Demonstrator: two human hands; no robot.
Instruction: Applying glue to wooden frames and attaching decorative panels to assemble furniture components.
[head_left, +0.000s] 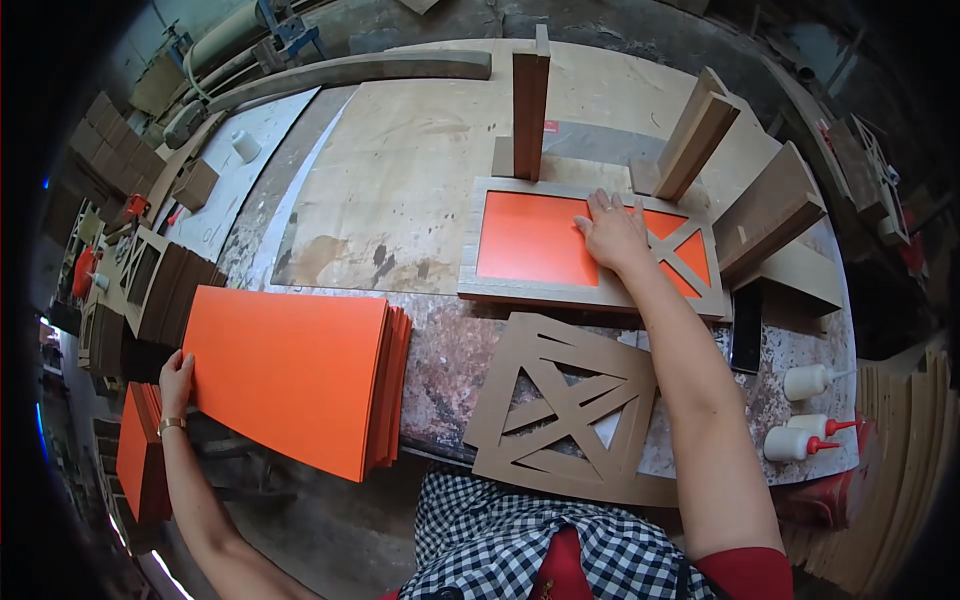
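My left hand [177,382] is at the left edge of a stack of flat orange boards [285,375], its fingers closed on the edge of the top board. My right hand [612,232] lies flat with fingers stretched across an orange panel [530,240] inside a pale wooden frame [468,250]. To the right of that hand, an X-shaped divider [682,255] crosses the orange. Nearer to me, beneath my right forearm, lie brown cut-out panels [560,420] with crossing bars.
Upright wooden pieces [530,115] stand behind and right of the frame. A dark phone [746,330] lies beside it. White glue bottles [790,443] with pointed tips are at the right edge. More orange boards [140,460] and stacked cut-out frames [165,290] are at left.
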